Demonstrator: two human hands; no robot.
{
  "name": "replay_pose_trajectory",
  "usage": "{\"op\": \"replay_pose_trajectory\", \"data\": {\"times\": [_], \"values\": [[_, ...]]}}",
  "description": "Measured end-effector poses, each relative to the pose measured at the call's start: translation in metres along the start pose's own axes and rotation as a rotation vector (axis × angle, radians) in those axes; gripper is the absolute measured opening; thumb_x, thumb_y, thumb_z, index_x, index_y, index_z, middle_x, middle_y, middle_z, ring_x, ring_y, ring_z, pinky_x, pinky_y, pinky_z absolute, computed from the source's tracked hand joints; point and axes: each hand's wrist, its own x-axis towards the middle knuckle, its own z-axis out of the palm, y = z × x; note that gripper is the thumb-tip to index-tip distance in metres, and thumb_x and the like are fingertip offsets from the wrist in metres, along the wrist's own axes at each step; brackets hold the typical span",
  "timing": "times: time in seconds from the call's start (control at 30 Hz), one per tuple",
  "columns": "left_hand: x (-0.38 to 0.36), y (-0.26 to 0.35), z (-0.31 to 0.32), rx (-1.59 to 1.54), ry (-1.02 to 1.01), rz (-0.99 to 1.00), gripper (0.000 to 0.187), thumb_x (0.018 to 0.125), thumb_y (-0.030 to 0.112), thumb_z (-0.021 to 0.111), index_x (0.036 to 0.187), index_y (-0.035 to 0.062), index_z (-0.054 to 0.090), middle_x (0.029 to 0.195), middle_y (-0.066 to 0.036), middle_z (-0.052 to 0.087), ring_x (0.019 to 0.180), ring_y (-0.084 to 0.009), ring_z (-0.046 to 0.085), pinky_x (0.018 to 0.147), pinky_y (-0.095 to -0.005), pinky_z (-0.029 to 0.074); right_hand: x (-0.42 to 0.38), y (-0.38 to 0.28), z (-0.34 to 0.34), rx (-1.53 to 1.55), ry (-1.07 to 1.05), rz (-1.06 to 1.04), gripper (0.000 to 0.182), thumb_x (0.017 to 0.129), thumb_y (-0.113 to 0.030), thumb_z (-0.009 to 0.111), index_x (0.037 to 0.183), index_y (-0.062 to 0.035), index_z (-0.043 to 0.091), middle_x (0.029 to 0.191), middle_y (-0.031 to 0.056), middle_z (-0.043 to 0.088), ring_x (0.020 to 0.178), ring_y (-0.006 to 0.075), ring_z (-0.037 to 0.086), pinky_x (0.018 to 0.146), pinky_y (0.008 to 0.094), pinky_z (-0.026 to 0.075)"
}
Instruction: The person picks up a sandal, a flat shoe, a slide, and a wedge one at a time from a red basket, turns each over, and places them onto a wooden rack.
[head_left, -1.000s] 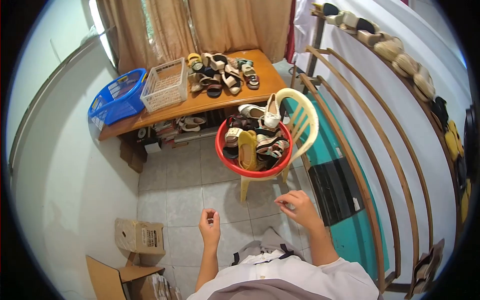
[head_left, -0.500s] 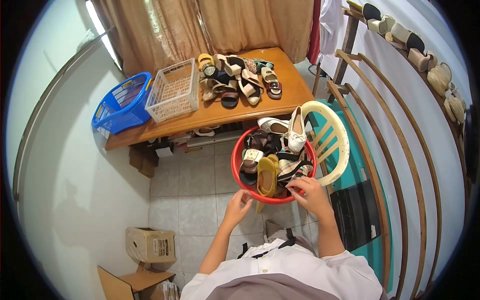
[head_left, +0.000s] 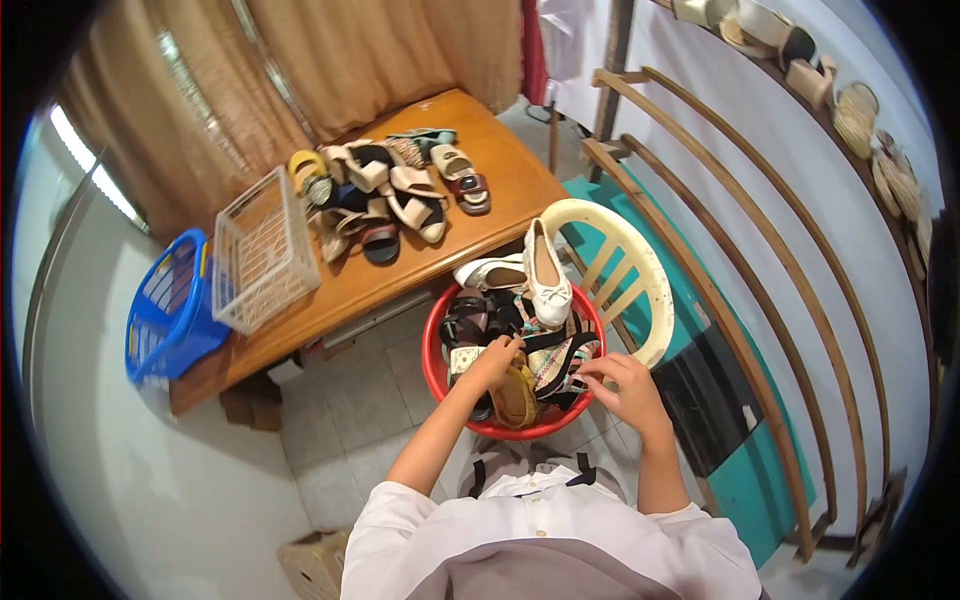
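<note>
A red basin (head_left: 430, 365) full of shoes stands in front of me. My left hand (head_left: 492, 364) reaches over the mustard-yellow shoe (head_left: 516, 398), its fingers closed at the dark strap of a patterned sandal (head_left: 552, 362) with black edging. At that sandal's right end, my right hand (head_left: 622, 390) pinches the edge between thumb and fingers. White flats with a bow (head_left: 548, 298) lie on top at the back of the pile. Dark sandals (head_left: 466, 318) fill the left side, beside a white-strapped sandal partly covered by my left hand.
Behind the basin is a cream plastic chair (head_left: 655, 290). The wooden table (head_left: 510, 190) carries a heap of sandals (head_left: 372, 195), a white crate (head_left: 265, 255) and a blue basket (head_left: 175, 310). Wooden rack rails (head_left: 745, 225) run along the right, with shoes (head_left: 857, 118) on top.
My left hand has moved from the basin's front rim up over the shoes to the patterned sandal. My right hand stays near its edge. The view has turned right.
</note>
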Motion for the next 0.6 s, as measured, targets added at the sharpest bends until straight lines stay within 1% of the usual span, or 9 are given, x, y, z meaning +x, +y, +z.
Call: {"op": "replay_pose_trajectory", "data": {"times": [0.03, 0.13, 0.17, 0.3, 0.43, 0.5, 0.6], "values": [[0.006, -0.007, 0.001, -0.036, -0.074, 0.033, 0.066, 0.051, -0.004, 0.068, 0.112, 0.0093, 0.046, 0.103, -0.017, 0.049, 0.097, -0.0357, 0.05, 0.083, -0.0384, 0.045, 0.001, -0.001, 0.002, -0.007, 0.027, 0.04, 0.011, 0.072, -0.01, 0.065, 0.083, -0.0096, 0.063, 0.074, 0.0044, 0.059, 0.068, 0.0215, 0.056, 0.067, 0.0325, 0.042], [0.018, -0.024, 0.012, -0.067, -0.207, 0.163, 0.062, 0.052, -0.002, 0.068, 0.109, 0.0111, 0.048, 0.102, -0.017, 0.049, 0.093, -0.0364, 0.051, 0.081, -0.0396, 0.045, 0.005, -0.012, 0.007, -0.03, 0.078, 0.163, 0.011, 0.072, -0.01, 0.065, 0.083, -0.0098, 0.063, 0.073, 0.0054, 0.058, 0.067, 0.0227, 0.056, 0.066, 0.0328, 0.043], [0.02, -0.028, 0.016, -0.065, -0.218, 0.164, 0.057, 0.054, 0.0, 0.069, 0.106, 0.0133, 0.05, 0.099, -0.017, 0.049, 0.091, -0.0366, 0.051, 0.079, -0.0406, 0.045, 0.007, -0.016, 0.011, -0.022, 0.12, 0.169, 0.011, 0.072, -0.01, 0.065, 0.083, -0.0095, 0.063, 0.072, 0.0057, 0.058, 0.067, 0.0228, 0.056, 0.066, 0.0328, 0.043], [0.02, -0.022, 0.005, -0.06, -0.257, 0.248, 0.049, 0.058, 0.002, 0.069, 0.103, 0.0136, 0.054, 0.095, -0.016, 0.048, 0.09, -0.0357, 0.051, 0.077, -0.0416, 0.044, 0.013, -0.029, 0.026, -0.05, 0.247, 0.201, 0.011, 0.072, -0.009, 0.065, 0.082, -0.0085, 0.063, 0.073, 0.0068, 0.059, 0.067, 0.0233, 0.056, 0.066, 0.0333, 0.044], [0.019, -0.022, -0.001, -0.106, -0.262, 0.322, 0.044, 0.059, 0.002, 0.069, 0.1, 0.0114, 0.058, 0.092, -0.016, 0.049, 0.087, -0.035, 0.053, 0.075, -0.0409, 0.045, 0.008, -0.037, 0.04, -0.086, 0.306, 0.244, 0.01, 0.073, -0.009, 0.065, 0.083, -0.0078, 0.063, 0.078, 0.0073, 0.061, 0.068, 0.0237, 0.057, 0.065, 0.033, 0.044], [0.019, -0.02, -0.004, -0.118, -0.242, 0.331, 0.04, 0.058, 0.001, 0.068, 0.097, 0.0098, 0.061, 0.09, -0.015, 0.05, 0.086, -0.0345, 0.054, 0.075, -0.0402, 0.046, 0.001, -0.039, 0.046, -0.076, 0.323, 0.312, 0.01, 0.073, -0.009, 0.065, 0.083, -0.0076, 0.063, 0.08, 0.0075, 0.062, 0.069, 0.0243, 0.058, 0.066, 0.0329, 0.044], [0.016, 0.0, -0.024, -0.15, -0.222, 0.34, 0.036, 0.057, -0.001, 0.066, 0.091, 0.0076, 0.063, 0.089, -0.015, 0.053, 0.085, -0.0334, 0.055, 0.075, -0.0387, 0.047, -0.008, -0.04, 0.054, -0.068, 0.368, 0.385, 0.009, 0.074, -0.009, 0.064, 0.083, -0.0071, 0.063, 0.08, 0.0074, 0.062, 0.069, 0.0246, 0.058, 0.067, 0.0331, 0.044]]}}
